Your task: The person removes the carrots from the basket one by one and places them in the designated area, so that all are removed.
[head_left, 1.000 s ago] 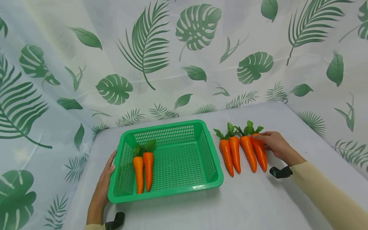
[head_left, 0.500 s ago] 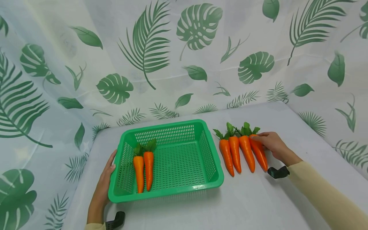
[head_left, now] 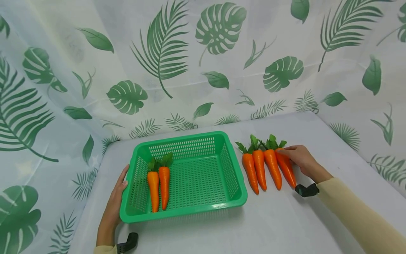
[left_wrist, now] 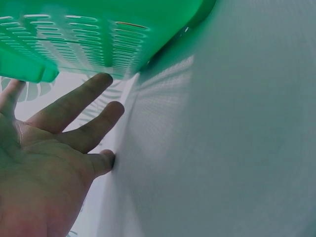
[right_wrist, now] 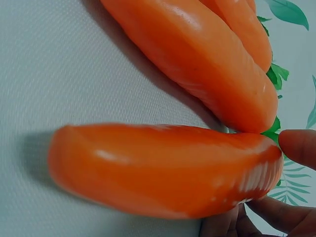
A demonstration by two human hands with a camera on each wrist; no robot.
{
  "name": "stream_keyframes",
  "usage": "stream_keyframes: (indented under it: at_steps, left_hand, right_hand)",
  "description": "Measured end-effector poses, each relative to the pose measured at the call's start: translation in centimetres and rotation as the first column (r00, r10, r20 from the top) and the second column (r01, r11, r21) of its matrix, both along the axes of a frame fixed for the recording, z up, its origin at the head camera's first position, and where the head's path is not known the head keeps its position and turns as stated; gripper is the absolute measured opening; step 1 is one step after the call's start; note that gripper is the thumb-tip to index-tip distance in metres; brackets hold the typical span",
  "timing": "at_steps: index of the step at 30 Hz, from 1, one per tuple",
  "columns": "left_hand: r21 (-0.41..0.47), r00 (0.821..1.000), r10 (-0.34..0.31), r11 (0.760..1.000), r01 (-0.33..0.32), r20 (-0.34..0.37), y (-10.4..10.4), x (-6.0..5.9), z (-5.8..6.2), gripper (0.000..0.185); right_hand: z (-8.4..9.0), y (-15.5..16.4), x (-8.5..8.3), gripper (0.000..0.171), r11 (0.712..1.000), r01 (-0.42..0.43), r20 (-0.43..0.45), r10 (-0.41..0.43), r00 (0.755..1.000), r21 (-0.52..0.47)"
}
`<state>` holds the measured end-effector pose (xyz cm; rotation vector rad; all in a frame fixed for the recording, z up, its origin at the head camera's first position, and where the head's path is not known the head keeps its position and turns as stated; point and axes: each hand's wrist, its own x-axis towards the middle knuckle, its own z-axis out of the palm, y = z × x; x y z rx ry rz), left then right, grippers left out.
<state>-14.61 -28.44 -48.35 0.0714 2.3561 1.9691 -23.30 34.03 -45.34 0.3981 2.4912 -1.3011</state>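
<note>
From the head camera, a green basket (head_left: 203,197) sits on the white bench (head_left: 285,225) a little to the 9 o'clock side of centre. Two carrots (head_left: 159,188) lie side by side inside it along its 9 o'clock wall, leafy tops toward 12 o'clock. The left hand (head_left: 115,204) lies flat against the outside of the basket's 9 o'clock rim, fingers straight and relaxed, grasping nothing. At 3 o'clock of the basket, just beside it, a row of four carrots lies on the bench with tips toward 6 o'clock. The right hand (head_left: 300,159) grasps the outermost carrot (head_left: 286,168), the one farthest toward 3 o'clock, with fingers curled around its thick leafy end. Its neighbour carrot (head_left: 272,168) touches it. A leaf-printed cloth (head_left: 177,63) hangs behind the bench from 9 o'clock round to 3 o'clock.

From the left wrist camera, the left hand (left_wrist: 44,168) shows its open palm, fingers (left_wrist: 74,106) stretched out toward the basket (left_wrist: 98,34) above, which fills the frame's 12 o'clock edge; the bench (left_wrist: 222,148) spreads to 3 o'clock.

From the right wrist camera, the outermost carrot (right_wrist: 163,170) fills the lower frame, lying across the bench (right_wrist: 59,69). Fingertips (right_wrist: 298,147) of the right hand pinch its thick end at 4 o'clock. The neighbour carrot (right_wrist: 197,59) runs slantwise above it, meeting it at the leafy end.
</note>
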Motion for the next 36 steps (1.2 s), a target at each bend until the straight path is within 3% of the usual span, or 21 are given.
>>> stream_keyframes:
  at_steps: [18,36]
  left_hand:
    - [-0.004,1.0,-0.003,1.0,0.003,-0.002,0.1,-0.1,0.1,0.059]
    - [-0.028,1.0,0.007,1.0,-0.007,-0.013,0.1,0.1,0.1,0.059]
  right_hand:
    - [0.5,0.5,0.3,0.072,0.998,0.043,-0.021,-0.044,0.999,-0.036]
    - [2.0,1.0,-0.2,0.08,0.995,0.071,-0.023,-0.073,0.997,-0.068]
